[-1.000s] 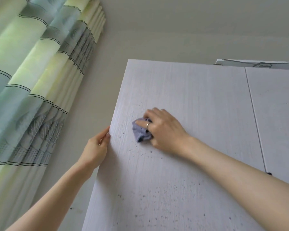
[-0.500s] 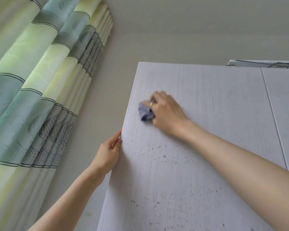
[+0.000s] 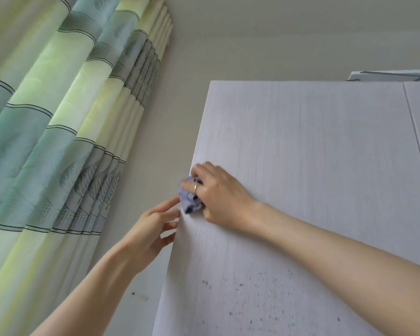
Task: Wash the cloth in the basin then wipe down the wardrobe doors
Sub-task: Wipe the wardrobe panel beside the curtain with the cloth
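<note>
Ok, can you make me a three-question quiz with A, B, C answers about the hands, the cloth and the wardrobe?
1. Where is the cloth?
A. by the door's left edge
B. on top of the wardrobe
C. on the curtain

2. What colour is the cloth?
A. red
B. blue-grey
C. yellow

3. What is the left hand doing?
A. squeezing the cloth
B. hanging down
C. touching the wardrobe door at its edge

Answers: 1 A, the right hand presses it there. 2 B, it looks blue-grey. 3 C, its fingers meet the edge.
</note>
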Demonstrator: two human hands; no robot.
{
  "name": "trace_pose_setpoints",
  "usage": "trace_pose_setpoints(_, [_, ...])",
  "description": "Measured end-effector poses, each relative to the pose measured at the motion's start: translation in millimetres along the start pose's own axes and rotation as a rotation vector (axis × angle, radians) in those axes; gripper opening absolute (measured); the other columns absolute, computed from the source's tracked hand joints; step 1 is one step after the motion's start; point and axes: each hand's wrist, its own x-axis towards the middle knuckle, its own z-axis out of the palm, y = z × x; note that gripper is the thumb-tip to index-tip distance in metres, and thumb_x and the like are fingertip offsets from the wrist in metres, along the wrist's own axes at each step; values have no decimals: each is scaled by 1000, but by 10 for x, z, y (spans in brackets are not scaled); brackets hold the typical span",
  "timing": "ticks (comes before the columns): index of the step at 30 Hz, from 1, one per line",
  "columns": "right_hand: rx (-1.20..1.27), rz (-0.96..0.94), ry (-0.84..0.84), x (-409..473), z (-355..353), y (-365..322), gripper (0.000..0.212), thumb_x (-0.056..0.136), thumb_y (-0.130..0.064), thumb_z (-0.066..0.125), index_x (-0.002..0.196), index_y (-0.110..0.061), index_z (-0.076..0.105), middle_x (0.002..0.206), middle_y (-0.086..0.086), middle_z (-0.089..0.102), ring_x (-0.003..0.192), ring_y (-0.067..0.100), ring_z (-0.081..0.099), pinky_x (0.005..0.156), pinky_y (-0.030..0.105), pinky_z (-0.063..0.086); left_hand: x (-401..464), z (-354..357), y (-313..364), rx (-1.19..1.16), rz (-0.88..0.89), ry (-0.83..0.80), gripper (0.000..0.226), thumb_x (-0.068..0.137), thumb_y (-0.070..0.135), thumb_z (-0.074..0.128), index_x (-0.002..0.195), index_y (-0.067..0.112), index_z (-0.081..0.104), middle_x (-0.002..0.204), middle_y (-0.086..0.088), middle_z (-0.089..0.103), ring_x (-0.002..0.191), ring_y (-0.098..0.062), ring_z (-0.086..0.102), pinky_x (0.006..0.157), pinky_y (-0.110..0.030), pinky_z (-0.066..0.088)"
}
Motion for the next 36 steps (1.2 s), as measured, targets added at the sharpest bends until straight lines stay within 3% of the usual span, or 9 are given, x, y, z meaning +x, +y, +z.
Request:
trace_pose_setpoints(2, [-43,-13,-68,16,-84,83,39,53,4,70,93,1,69,87,16,57,79,33,56,64,32,44,-33,-18,16,-18,-26,15,29,99,16,45,117,27,64,88,2,63,75,-14,54,72,-27,44])
trace_pose_setpoints(7, [-100,347,11,322,-284,325,29,77,-7,57,105,-2,64,111,13,49,105,30,45,84,33,37,-123,-24,66,19,-45,51,39,98,45,37,107,23,67,91,0,66,79,-15,58,74,-30,48])
trace_pose_setpoints(10, [28,154,88,-22,-97,-51,31,50,-11,81,76,-1,66,80,14,55,74,30,55,61,29,44,-183,-20,60,9,-74,58,49,98,51,27,104,22,65,93,0,64,81,-16,57,76,-33,48])
trace_pose_setpoints(14, [40,-49,-121,-538,-81,-433,35,42,-9,79,76,-6,71,73,5,53,66,20,51,54,23,36,-280,-23,-16,61,-85,52,49,98,53,24,107,26,63,92,0,62,82,-16,56,82,-35,46])
trace_pose_setpoints(17, [-54,74,-49,-428,-230,-158,32,42,-3,77,73,-4,70,72,9,55,64,26,55,53,24,38,-340,-14,-31,126,-58,43,39,98,51,31,109,31,63,86,4,61,80,-14,57,82,-34,48])
trace_pose_setpoints(21, [-110,412,44,-309,-348,124,38,64,3,67,102,-1,68,98,16,55,92,34,52,74,36,42,-380,34,-83,188,8,80,25,99,32,44,119,32,60,79,11,62,74,-11,59,74,-27,50])
trace_pose_setpoints(28, [21,22,-167,-1011,-282,-481,40,43,-5,78,82,-6,73,77,9,58,69,26,57,57,26,42,-393,147,-250,107,39,221,36,96,7,48,125,27,59,74,6,62,53,-4,53,52,-12,48])
trace_pose_setpoints(33, [-146,473,50,-724,-580,367,41,76,3,55,114,-4,65,106,17,54,100,34,49,84,38,44,-357,155,-293,117,73,258,37,97,5,47,125,26,58,74,9,61,46,4,53,48,-10,46])
trace_pose_setpoints(36, [-111,529,52,-784,-575,276,37,75,-7,69,112,-4,66,103,18,53,99,35,49,84,39,43,-364,171,-310,129,84,289,35,97,6,48,126,24,59,83,7,64,63,-5,60,62,-16,50])
